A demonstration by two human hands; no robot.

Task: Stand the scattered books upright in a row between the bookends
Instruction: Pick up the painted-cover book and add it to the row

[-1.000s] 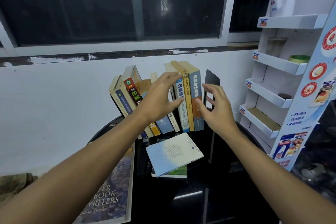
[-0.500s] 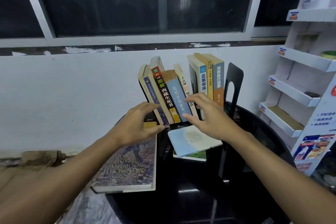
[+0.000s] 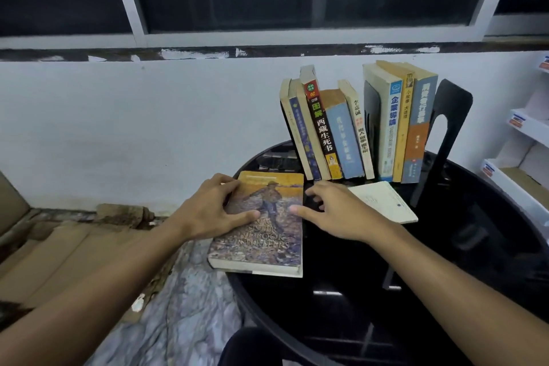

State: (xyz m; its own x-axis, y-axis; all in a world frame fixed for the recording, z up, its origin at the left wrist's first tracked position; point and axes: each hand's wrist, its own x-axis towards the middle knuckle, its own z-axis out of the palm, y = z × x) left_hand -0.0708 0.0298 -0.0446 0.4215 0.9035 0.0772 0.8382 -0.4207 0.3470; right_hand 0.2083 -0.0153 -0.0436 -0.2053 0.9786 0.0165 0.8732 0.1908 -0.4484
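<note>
Both grips have dropped from the leaning row to the big paperback (image 3: pixel 261 235), which lies flat on the left of the black bench (image 3: pixel 445 276), partly over its rim. The left grip (image 3: pixel 208 211) clasps the book's left edge with the thumb laid on the cover, and the right grip (image 3: pixel 335 211) is relaxed, fingers spread, thumb tip touching the right edge. Behind them five leaning books (image 3: pixel 326 134) tilt left, three upright books (image 3: pixel 401 128) stand against the right bookend (image 3: pixel 445 128), and a pale book (image 3: pixel 386 202) lies flat beside the right grip.

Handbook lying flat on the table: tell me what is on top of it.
The left hand grips the handbook at its far left edge, thumb on the cover; the right hand lays its thumb there too. The cover beneath them is hidden.
</note>
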